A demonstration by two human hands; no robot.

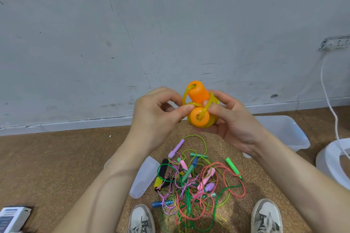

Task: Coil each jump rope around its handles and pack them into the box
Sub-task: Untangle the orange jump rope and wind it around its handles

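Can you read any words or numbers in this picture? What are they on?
Small carton: printed lines on its blue-and-white label, too blurred to read.
Shoes: dark marks on the tongues, too blurred to read.
Orange-handled jump rope: no writing shows.

The right hand [233, 121] grips two orange handles [199, 106] with yellow rope [183, 98] wound round them, held up before the wall; the left hand [157, 111] pinches a loop of that rope beside the lower handle. Below, on the brown floor [56, 157], a tangled pile of coloured jump ropes [198, 185] lies ahead of two grey shoes [142, 217], and a translucent box [284, 130] stands at the floor's far edge by the wall
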